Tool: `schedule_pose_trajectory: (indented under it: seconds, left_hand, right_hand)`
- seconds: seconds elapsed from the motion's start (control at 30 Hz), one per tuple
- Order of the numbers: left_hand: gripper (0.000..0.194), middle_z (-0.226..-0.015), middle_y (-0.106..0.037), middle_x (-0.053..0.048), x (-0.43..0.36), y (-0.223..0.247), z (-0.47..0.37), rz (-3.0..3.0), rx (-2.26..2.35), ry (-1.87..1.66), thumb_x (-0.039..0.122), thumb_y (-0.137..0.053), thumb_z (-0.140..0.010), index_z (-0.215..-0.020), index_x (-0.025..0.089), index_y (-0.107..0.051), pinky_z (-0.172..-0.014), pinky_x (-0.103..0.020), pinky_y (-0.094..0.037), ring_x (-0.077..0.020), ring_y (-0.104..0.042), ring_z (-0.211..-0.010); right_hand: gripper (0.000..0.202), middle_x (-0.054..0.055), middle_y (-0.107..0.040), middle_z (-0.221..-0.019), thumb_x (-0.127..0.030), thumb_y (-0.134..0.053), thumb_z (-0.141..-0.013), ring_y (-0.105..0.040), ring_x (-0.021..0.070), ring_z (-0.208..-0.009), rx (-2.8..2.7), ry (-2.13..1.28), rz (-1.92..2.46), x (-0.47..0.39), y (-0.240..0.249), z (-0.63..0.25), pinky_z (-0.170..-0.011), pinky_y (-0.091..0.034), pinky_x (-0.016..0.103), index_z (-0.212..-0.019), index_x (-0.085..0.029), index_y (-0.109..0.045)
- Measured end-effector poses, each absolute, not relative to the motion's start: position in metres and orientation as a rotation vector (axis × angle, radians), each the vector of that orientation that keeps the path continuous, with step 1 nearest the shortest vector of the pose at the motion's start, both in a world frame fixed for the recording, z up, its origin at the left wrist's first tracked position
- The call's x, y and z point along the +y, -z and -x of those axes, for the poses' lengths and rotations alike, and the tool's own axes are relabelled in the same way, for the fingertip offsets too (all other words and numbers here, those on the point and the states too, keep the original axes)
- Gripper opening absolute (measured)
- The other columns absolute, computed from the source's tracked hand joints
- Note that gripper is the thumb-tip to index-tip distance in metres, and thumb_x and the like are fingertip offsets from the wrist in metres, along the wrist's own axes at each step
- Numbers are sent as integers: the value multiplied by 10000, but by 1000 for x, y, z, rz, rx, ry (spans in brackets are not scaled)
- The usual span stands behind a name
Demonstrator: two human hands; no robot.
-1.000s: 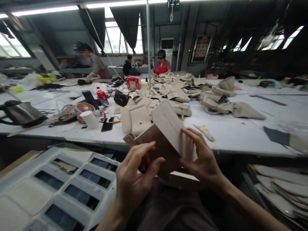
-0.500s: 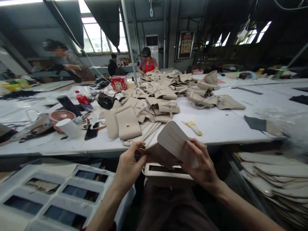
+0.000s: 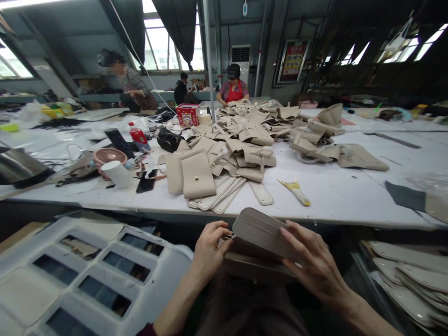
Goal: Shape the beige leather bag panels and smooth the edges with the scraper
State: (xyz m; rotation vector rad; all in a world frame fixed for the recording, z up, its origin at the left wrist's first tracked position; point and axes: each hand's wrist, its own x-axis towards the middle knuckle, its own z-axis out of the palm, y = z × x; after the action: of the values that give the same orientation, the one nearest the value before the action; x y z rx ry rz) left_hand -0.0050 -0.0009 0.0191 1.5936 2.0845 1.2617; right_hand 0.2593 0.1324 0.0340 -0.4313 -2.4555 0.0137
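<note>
Two hands (image 3: 210,247) (image 3: 312,254), beige piece (image 3: 257,233) between them

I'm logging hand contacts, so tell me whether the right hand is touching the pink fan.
No, the right hand is on the rounded panel while the pink fan sits apart.

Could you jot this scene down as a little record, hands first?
Left hand: at the left edge of the beige panel; grip unclear
Right hand: holding the panel's right part
Panel: tilted, with a rounded upper corner
On the white table: heaped beige pieces, pink fan, white cylinder, red box
Left side: pale frame with openings
Right side: stacked beige strips
Background: person in a red apron
</note>
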Motion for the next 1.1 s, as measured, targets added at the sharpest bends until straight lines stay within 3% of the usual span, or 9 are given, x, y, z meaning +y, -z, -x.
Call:
schedule_pose_trajectory:
  seconds: [0.2,0.37,0.43,0.57,0.63,0.8,0.93,1.0,1.1]
  left_hand:
    - [109,-1285,-587,-76,-1,-9,5,-1593,2139,-1115,132,-696,-777,-834,221,-671,-1051,-445,-406,-272,-498,-1243]
    - [428,-1428,-500,-88,-8,17,21,-1195,1923,-1376,373,-645,-858,-1265,253,-582,-1143,-430,-323,-262,-431,-1348]
    - [507,-1423,-519,-103,-12,35,27,-883,1795,-1485,509,-555,-899,-1322,231,-541,-1157,-433,-300,-270,-411,-1373]
    - [666,-1377,-580,-122,-16,69,21,-548,1578,-1465,681,-340,-921,-1320,194,-558,-1105,-489,-371,-315,-462,-1340]
    - [725,-1330,-620,-125,-14,78,11,-373,1363,-1474,725,-349,-895,-1319,178,-567,-1077,-479,-409,-322,-507,-1301]
    - [769,-1268,-659,-145,-4,72,-11,-27,874,-1539,739,-408,-869,-1308,134,-587,-1083,-416,-415,-311,-558,-1254]
    - [856,-1208,-677,-205,2,55,-18,-3,673,-1521,762,-345,-865,-1257,52,-620,-1086,-430,-411,-348,-570,-1232]
    - [860,-1188,-686,-205,2,52,-19,21,692,-1516,765,-346,-862,-1253,51,-623,-1090,-436,-406,-348,-574,-1228]
    - [780,-1200,-693,-162,1,56,-17,54,779,-1535,737,-393,-872,-1272,106,-618,-1093,-415,-406,-313,-584,-1223]
  right_hand:
    - [596,148,-408,-1483,-120,-557,-907,-455,315,-1266,-2576,91,395,137,-29,-256,-980,-440,471,-1471,-196,-382]
    - [628,119,-376,-1525,-196,-569,-902,-467,316,-1261,-2733,162,399,144,-35,-256,-973,-474,466,-1494,-215,-363]
    - [659,120,-363,-1536,-213,-584,-887,-471,322,-1267,-2776,174,396,146,-37,-252,-981,-481,480,-1503,-220,-351]
    - [729,131,-395,-1523,-166,-617,-821,-515,329,-1240,-2902,165,281,147,-37,-237,-973,-506,498,-1500,-225,-361]
    - [767,133,-416,-1511,-143,-633,-781,-535,326,-1231,-2969,108,247,149,-36,-232,-966,-520,494,-1496,-231,-370]
    - [841,90,-452,-1494,-317,-729,-763,-524,315,-1286,-3077,-197,245,157,-43,-236,-1020,-508,488,-1508,-328,-337]
    - [870,50,-538,-1426,-379,-824,-679,-579,296,-1231,-3129,-457,216,163,-57,-232,-981,-546,404,-1454,-373,-429]
    - [836,36,-553,-1412,-424,-819,-699,-597,279,-1211,-3147,-536,196,166,-60,-226,-969,-552,375,-1444,-381,-442]
    - [705,49,-534,-1431,-498,-698,-832,-583,264,-1230,-3145,-569,167,171,-54,-219,-981,-545,365,-1464,-355,-419]
